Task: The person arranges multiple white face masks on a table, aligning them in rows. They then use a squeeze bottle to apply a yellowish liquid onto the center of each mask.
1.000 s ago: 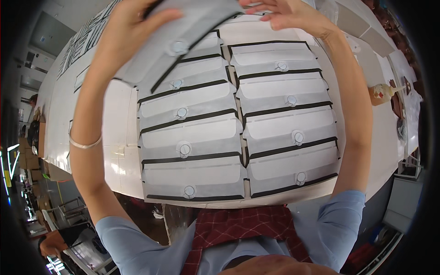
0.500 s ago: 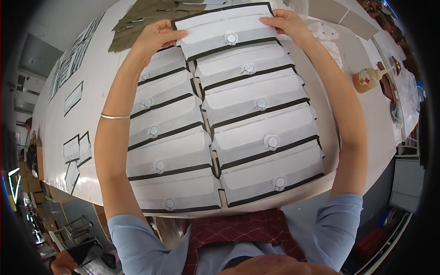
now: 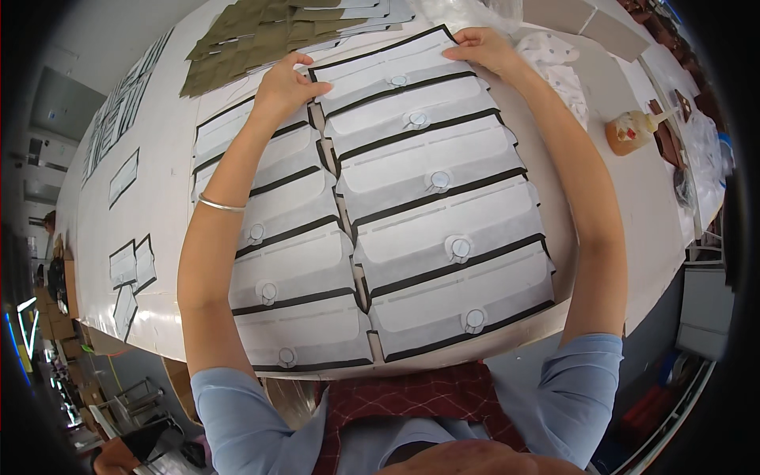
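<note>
With my right hand point(image 3: 487, 51) I pinch the far right corner of a white panel with a black border point(image 3: 380, 75); the thumb is on top and the fingers are behind. My left hand point(image 3: 286, 89) is at the panel's far left corner, thumb on its face and fingers at its edge. This panel lies at the far end of the right-hand column. Nearer me, similar panels overlap like shingles, each with a small round disc point(image 3: 460, 248) near its lower edge. A second column of white panels point(image 3: 297, 257) runs alongside, partly hidden by my left forearm.
Olive fabric pieces point(image 3: 257, 36) are layered at the far side. Loose black-edged pieces point(image 3: 124, 176) lie on the white table point(image 3: 166, 214) to the left. At right are a bottle of amber liquid point(image 3: 631, 133), a dotted white cloth point(image 3: 550, 49) and clear plastic point(image 3: 704, 150).
Both hands have lowered the held panel onto the far end of the right-hand column. Its near part was raised and tilted before; now it lies in line with the others.
</note>
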